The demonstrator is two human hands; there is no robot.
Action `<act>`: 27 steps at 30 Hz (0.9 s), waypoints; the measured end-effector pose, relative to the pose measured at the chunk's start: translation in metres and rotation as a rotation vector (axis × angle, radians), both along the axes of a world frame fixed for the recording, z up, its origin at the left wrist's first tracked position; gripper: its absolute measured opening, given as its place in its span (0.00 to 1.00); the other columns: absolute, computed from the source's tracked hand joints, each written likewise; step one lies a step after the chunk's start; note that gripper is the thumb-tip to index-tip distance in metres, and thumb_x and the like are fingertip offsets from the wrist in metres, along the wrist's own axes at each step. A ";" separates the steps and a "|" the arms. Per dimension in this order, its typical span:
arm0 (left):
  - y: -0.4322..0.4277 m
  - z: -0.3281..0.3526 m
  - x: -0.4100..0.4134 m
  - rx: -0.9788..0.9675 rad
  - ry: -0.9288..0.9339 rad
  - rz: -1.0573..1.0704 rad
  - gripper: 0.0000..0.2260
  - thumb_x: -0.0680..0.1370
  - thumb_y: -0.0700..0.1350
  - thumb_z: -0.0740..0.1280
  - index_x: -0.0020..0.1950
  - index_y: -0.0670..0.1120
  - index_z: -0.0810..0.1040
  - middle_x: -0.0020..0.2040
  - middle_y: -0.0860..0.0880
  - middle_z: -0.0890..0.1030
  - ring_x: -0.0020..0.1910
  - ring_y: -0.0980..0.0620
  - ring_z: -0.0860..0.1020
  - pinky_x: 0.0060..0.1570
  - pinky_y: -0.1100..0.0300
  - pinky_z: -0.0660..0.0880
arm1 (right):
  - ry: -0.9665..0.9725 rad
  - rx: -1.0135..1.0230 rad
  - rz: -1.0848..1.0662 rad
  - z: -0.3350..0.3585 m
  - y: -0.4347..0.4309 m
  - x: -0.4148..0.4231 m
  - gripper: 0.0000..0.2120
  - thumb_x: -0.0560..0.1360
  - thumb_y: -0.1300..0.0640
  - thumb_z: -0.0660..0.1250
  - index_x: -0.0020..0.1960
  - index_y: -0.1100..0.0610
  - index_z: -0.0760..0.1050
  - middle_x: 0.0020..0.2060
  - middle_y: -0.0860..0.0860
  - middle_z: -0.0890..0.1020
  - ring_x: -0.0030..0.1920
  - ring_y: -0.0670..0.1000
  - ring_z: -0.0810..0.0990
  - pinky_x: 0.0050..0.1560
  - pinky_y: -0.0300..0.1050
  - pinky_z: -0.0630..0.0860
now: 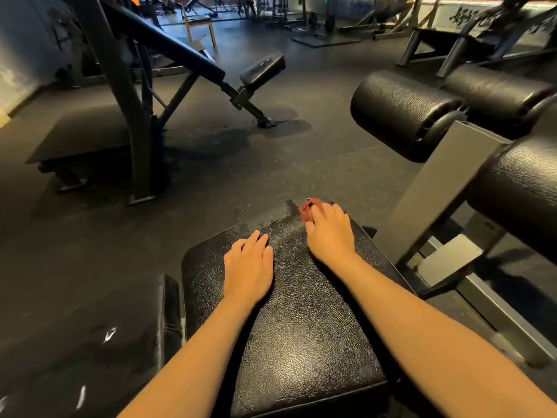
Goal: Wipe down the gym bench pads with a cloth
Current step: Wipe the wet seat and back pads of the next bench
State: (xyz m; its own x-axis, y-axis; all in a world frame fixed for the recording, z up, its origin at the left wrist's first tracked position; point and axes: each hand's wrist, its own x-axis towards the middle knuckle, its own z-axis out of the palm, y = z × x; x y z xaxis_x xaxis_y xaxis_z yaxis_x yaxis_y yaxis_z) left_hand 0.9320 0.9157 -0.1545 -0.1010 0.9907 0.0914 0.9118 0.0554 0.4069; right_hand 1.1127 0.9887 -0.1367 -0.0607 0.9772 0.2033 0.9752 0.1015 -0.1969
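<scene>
**Seat pad** (301,312): one, black, pebbled vinyl, low in the centre of the view. Its near edge is hidden behind the forearms and the bottom of the frame. A damp-looking smear (271,220) lies along its far edge.

**Cloth** (308,210): one, reddish-brown, bunched, on the far right corner of the seat pad. Most of it is covered by fingers, so its full shape cannot be made out.

**Right hand** (330,233): on the far right part of the seat pad, grip clamped down on the cloth with the fingers curled over it.

**Left hand** (248,263): palm down on the seat pad, left of the cloth and apart from it. Grip slack, fingers straight and lying flat, holding nothing.

**Second flat pad** (171,312): one, black, just left of the seat pad. Only its edge reads clearly; the rest is in shadow and cut off.

**Roller pads**: three counted, black, right of the seat pad and beyond it. There is a near upper roller (404,113), a farther roller (494,95) and a lower roller (518,188), which is cut by the frame edge.

**Steel frame** (446,182): grey, right of the seat pad, carrying the rollers.

**Incline bench** (162,43): one, beyond the seat pad to the left, its top cut off.

**Floor** (211,176): dark rubber. The machines far beyond the seat pad are too blurred to count.
</scene>
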 end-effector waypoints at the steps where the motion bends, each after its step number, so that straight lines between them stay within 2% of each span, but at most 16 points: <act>1: 0.004 0.001 0.001 -0.006 -0.004 0.016 0.21 0.86 0.54 0.51 0.78 0.54 0.67 0.80 0.55 0.63 0.75 0.47 0.62 0.73 0.45 0.59 | 0.011 -0.034 0.046 -0.001 -0.004 -0.010 0.20 0.84 0.48 0.54 0.73 0.53 0.66 0.74 0.56 0.66 0.75 0.60 0.58 0.75 0.57 0.57; 3: 0.014 0.005 0.005 -0.012 -0.018 0.049 0.20 0.86 0.54 0.52 0.77 0.54 0.67 0.79 0.55 0.64 0.71 0.45 0.64 0.71 0.45 0.60 | 0.015 -0.055 0.246 -0.003 -0.011 -0.028 0.22 0.84 0.50 0.55 0.78 0.50 0.63 0.78 0.56 0.60 0.78 0.61 0.52 0.78 0.55 0.51; 5: 0.026 0.007 0.008 -0.029 -0.031 0.064 0.21 0.85 0.54 0.53 0.78 0.54 0.67 0.80 0.54 0.63 0.70 0.44 0.65 0.70 0.45 0.60 | 0.054 -0.075 0.410 -0.004 -0.013 -0.031 0.22 0.84 0.53 0.57 0.77 0.49 0.66 0.79 0.55 0.60 0.79 0.59 0.52 0.79 0.54 0.51; 6: 0.033 0.006 0.009 -0.032 -0.027 0.062 0.21 0.85 0.54 0.53 0.78 0.55 0.66 0.80 0.53 0.63 0.69 0.44 0.65 0.69 0.45 0.60 | 0.078 -0.089 0.424 -0.004 -0.009 -0.026 0.21 0.84 0.54 0.58 0.77 0.49 0.67 0.79 0.54 0.61 0.80 0.59 0.52 0.79 0.54 0.51; 8: 0.046 0.006 0.010 -0.022 -0.021 0.050 0.21 0.85 0.54 0.52 0.78 0.55 0.66 0.79 0.53 0.64 0.70 0.45 0.65 0.69 0.44 0.60 | 0.071 -0.066 0.348 -0.005 0.005 -0.009 0.20 0.84 0.54 0.58 0.75 0.51 0.70 0.79 0.54 0.62 0.79 0.59 0.53 0.79 0.54 0.52; 10: 0.059 0.006 0.011 -0.023 -0.015 0.037 0.21 0.85 0.55 0.52 0.77 0.55 0.67 0.79 0.53 0.63 0.72 0.45 0.63 0.70 0.43 0.60 | 0.042 -0.010 0.157 -0.005 0.023 0.009 0.18 0.84 0.54 0.58 0.73 0.53 0.72 0.76 0.56 0.66 0.77 0.62 0.57 0.76 0.56 0.55; 13: 0.071 0.007 0.015 -0.015 0.011 0.042 0.20 0.85 0.55 0.51 0.77 0.56 0.68 0.79 0.54 0.64 0.73 0.45 0.62 0.70 0.42 0.59 | 0.106 0.018 -0.034 -0.002 0.044 0.012 0.15 0.82 0.54 0.58 0.66 0.57 0.74 0.66 0.57 0.73 0.69 0.63 0.66 0.69 0.56 0.66; 17: 0.073 0.003 0.015 0.052 -0.008 0.041 0.20 0.86 0.55 0.50 0.75 0.56 0.70 0.77 0.56 0.66 0.71 0.49 0.63 0.70 0.46 0.58 | 0.162 -0.019 0.146 -0.002 0.047 -0.024 0.17 0.83 0.55 0.58 0.69 0.56 0.75 0.73 0.53 0.69 0.72 0.58 0.63 0.69 0.52 0.66; 21: 0.070 0.000 0.013 0.083 -0.007 -0.004 0.20 0.86 0.55 0.50 0.75 0.55 0.70 0.76 0.57 0.68 0.70 0.50 0.65 0.69 0.48 0.59 | 0.130 -0.050 0.274 -0.001 0.045 -0.025 0.16 0.83 0.55 0.59 0.69 0.53 0.76 0.73 0.51 0.69 0.73 0.56 0.63 0.69 0.51 0.66; 23: 0.068 0.001 0.012 0.098 -0.023 -0.043 0.19 0.86 0.55 0.51 0.74 0.56 0.71 0.75 0.57 0.70 0.69 0.51 0.66 0.70 0.49 0.58 | 0.097 -0.009 0.199 -0.003 0.047 -0.008 0.13 0.81 0.57 0.61 0.63 0.51 0.78 0.67 0.53 0.74 0.68 0.58 0.68 0.65 0.52 0.69; 25: 0.064 0.002 0.013 0.117 -0.029 -0.090 0.18 0.86 0.55 0.52 0.73 0.57 0.72 0.73 0.58 0.71 0.67 0.53 0.66 0.70 0.51 0.57 | 0.102 0.048 0.037 -0.004 0.048 0.010 0.09 0.79 0.58 0.62 0.56 0.54 0.79 0.57 0.54 0.78 0.61 0.59 0.73 0.57 0.52 0.72; 27: 0.062 0.005 0.015 0.136 -0.038 -0.125 0.18 0.85 0.54 0.53 0.72 0.57 0.72 0.71 0.59 0.74 0.66 0.53 0.68 0.68 0.52 0.59 | 0.178 0.032 -0.040 -0.001 0.044 0.013 0.12 0.82 0.56 0.59 0.60 0.54 0.78 0.59 0.53 0.77 0.63 0.59 0.71 0.59 0.52 0.73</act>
State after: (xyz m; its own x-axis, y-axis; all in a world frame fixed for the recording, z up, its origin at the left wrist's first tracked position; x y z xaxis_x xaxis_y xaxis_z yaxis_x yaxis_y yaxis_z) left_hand 0.9471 0.9775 -0.1490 0.0166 0.9744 0.2240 0.8920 -0.1156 0.4369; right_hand 1.1255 1.0331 -0.1374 0.0180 0.9710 0.2382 0.9288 0.0720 -0.3636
